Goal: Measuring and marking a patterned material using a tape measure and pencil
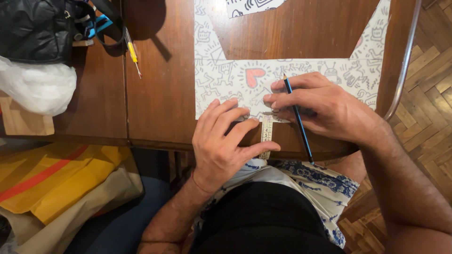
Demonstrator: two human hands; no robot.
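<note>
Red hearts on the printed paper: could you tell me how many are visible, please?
1: the red heart above the right hand; the hands may hide others.
</note>
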